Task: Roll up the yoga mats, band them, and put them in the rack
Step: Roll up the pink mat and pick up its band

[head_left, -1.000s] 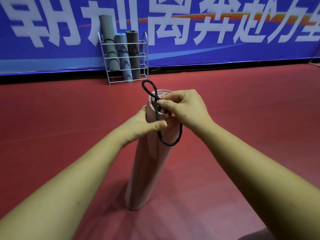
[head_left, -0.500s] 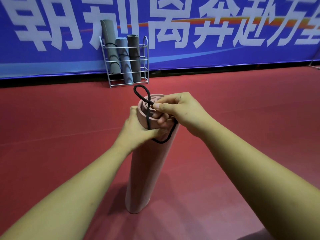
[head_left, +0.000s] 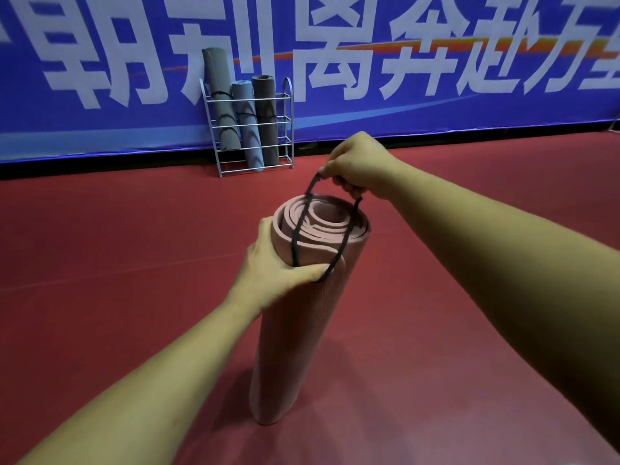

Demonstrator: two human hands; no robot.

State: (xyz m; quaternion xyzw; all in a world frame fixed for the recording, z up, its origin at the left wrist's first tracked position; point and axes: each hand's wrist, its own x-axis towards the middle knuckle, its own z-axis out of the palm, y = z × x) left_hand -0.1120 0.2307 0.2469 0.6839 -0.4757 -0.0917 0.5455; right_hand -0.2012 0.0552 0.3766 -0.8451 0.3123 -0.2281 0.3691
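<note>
A blue banner (head_left: 436,105) with large white Chinese characters (cropped, not fully readable) runs along the far edge of the red floor (head_left: 100,246), which lies open on every side. The metal rack (head_left: 291,129) against it holds three rolled mats. Nearer, a pink rolled mat (head_left: 295,330) stands upright, spiral end up. The left hand (head_left: 271,266) grips its top; the right hand (head_left: 359,166) pinches a black band (head_left: 345,243) stretched over the rim
</note>
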